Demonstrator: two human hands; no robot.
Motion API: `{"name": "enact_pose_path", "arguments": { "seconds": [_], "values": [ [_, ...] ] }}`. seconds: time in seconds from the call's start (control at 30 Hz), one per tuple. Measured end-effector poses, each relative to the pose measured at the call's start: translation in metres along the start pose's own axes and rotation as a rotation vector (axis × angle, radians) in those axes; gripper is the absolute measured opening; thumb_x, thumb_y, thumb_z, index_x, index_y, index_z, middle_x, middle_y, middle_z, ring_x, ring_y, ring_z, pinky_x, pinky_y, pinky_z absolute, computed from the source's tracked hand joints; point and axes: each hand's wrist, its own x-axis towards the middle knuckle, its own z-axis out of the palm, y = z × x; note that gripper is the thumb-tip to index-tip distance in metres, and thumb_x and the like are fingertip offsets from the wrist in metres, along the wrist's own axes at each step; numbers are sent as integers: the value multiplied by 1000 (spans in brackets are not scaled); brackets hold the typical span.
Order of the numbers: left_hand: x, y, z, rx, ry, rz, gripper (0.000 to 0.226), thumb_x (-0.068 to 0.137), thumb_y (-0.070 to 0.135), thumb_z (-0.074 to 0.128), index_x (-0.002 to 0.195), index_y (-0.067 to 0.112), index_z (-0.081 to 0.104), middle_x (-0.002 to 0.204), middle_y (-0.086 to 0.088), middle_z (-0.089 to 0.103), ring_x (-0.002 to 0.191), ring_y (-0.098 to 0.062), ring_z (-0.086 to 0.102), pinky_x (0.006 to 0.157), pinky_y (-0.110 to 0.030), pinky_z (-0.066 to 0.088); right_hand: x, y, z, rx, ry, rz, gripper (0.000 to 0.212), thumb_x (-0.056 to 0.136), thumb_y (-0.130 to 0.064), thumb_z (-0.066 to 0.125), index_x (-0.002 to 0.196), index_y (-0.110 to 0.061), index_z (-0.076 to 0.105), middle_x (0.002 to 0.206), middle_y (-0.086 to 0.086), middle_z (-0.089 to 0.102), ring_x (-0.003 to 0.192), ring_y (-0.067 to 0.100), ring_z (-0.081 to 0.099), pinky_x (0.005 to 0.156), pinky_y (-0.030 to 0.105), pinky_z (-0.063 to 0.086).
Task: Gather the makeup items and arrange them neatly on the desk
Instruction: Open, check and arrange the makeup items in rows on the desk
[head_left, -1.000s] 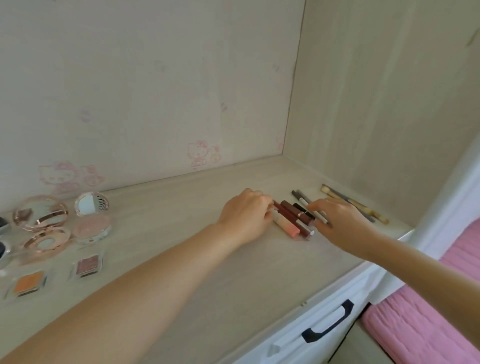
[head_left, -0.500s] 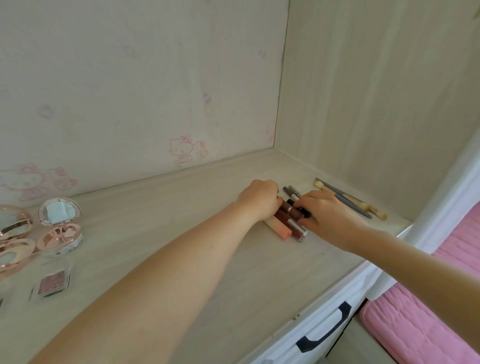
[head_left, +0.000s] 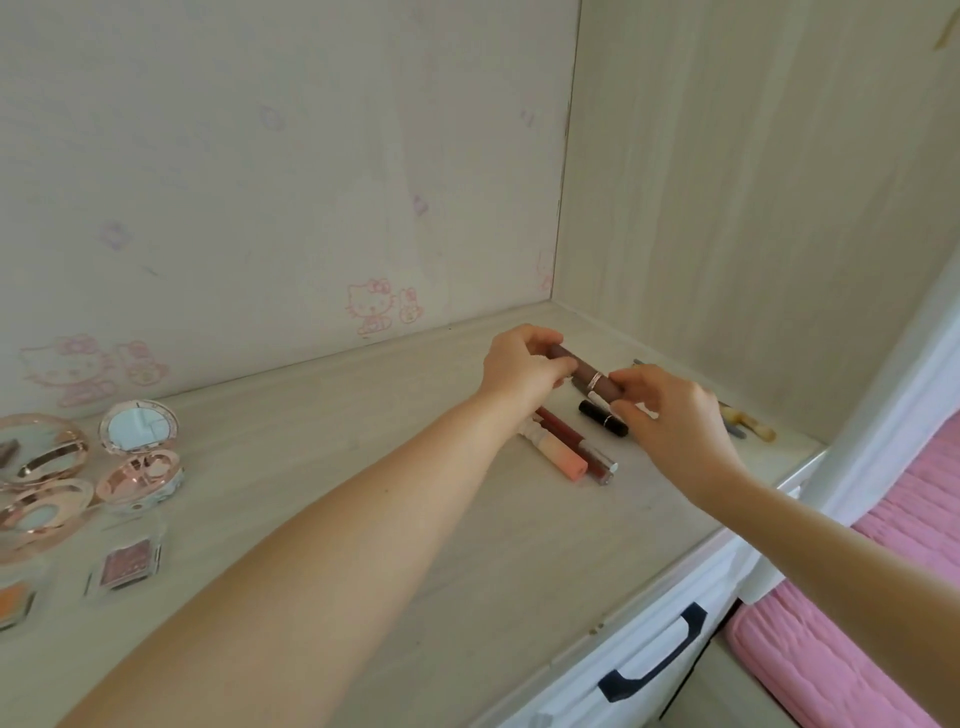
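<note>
Two hands, left hand (head_left: 522, 370) and right hand (head_left: 670, 415), each pinching one end of a brown lip tube (head_left: 587, 375) lifted level just above three more tubes (head_left: 574, 441), seemingly to align it on the desk (head_left: 467, 545).

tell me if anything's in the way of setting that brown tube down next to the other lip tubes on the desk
Nothing visible blocks it. The brown tube is held by the left hand and right hand just above the desk. The black tube, dark red tube and peach tube lie below it.
</note>
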Motion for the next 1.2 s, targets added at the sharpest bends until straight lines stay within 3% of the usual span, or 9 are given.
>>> {"name": "enact_pose_path", "arguments": {
  "seconds": [0.07,0.23,0.37,0.47,0.6,0.8,0.97,1.1,1.2],
  "values": [
    [-8,7,-4,-227,25,-53,30,79,-3,70,106,7,63,103,-12,66,94,-22,67,81,-30,58,-3,-12,1,187,35,103,19,86,-9,66,97,-25,64,89,-13,68,86,-2,61,79,17,50],
    [-31,13,-25,-506,13,-186,28,80,3,73,107,0,66,101,-15,70,80,-18,69,85,-28,56,-17,-44,9,454,-24,184,11,85,-13,69,94,-20,68,87,-5,75,83,7,69,74,23,52],
    [-56,11,-48,-400,-25,-122,23,82,8,72,103,-2,70,92,-13,71,80,-17,67,78,-21,56,-30,-68,23,613,-80,255,9,87,-17,68,95,-21,70,80,-7,75,80,8,71,66,25,54],
    [-73,12,-71,-313,-1,-67,22,84,11,70,103,0,70,84,-12,72,77,-18,67,87,-32,56,-40,-88,37,691,-115,259,8,87,-14,68,96,-15,69,81,-2,76,83,13,71,76,25,56],
    [-98,19,-109,-287,48,-5,20,86,8,67,106,3,67,89,-22,71,80,-22,71,81,-34,59,-53,-113,59,685,-203,223,7,90,-14,64,96,-13,67,81,-2,76,81,13,71,82,31,56],
    [-136,15,-174,21,101,128,17,86,11,68,104,11,68,96,-8,70,78,-18,73,74,-28,58,-65,-146,81,620,-271,165,15,95,-11,54,105,-13,65,85,-2,74,79,12,71,78,29,57],
    [-169,-1,-226,357,87,193,19,84,15,71,101,22,71,93,8,70,72,-7,68,70,-20,50,-82,-176,96,463,-369,-80,35,93,-19,56,127,-28,50,112,-10,63,91,9,67,82,32,57],
    [-199,-13,-262,676,95,305,23,83,16,72,104,24,70,92,14,64,82,2,56,71,-8,38,-106,-198,111,207,-481,-330,40,93,-27,57,132,-31,48,121,-17,54,100,-4,58,81,11,49],
    [-223,-21,-284,789,81,325,28,81,15,74,108,21,69,96,9,64,84,0,56,73,-7,37,-123,-211,125,146,-536,-417,34,94,-27,56,127,-24,54,116,-13,59,98,-2,58,80,11,48]
  ]
}}
